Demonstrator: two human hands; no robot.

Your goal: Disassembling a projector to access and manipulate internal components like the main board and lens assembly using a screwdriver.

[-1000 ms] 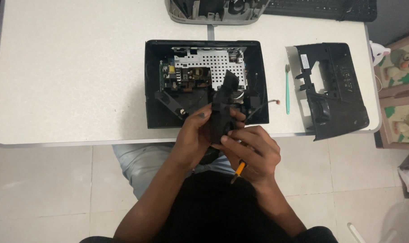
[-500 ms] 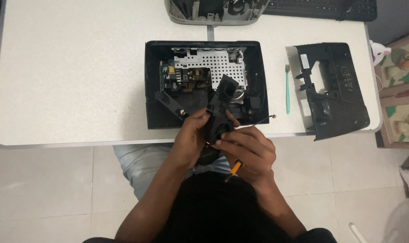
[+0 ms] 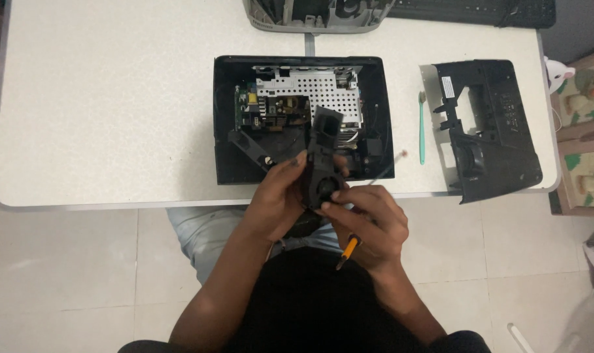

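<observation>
My left hand (image 3: 278, 196) and my right hand (image 3: 369, 222) both grip a black plastic fan part (image 3: 324, 160), held upright just in front of the table edge. A small yellow-handled screwdriver (image 3: 346, 252) is tucked in my right palm, pointing down. Behind the part lies an opened black device case (image 3: 225, 117) with a perforated metal shield (image 3: 310, 88) and a green circuit board (image 3: 248, 108) inside. The lower end of the black part is hidden between my fingers.
A removed black cover (image 3: 490, 127) lies at the right of the white table (image 3: 101, 104), with a teal stick tool (image 3: 422, 127) beside it. A grey device (image 3: 316, 13) and a dark keyboard (image 3: 473, 10) sit at the far edge. Cartons stand at far right.
Both hands have turned the black part slightly, and its upper end now tips more to the right. The screwdriver in my right hand has shifted a little.
</observation>
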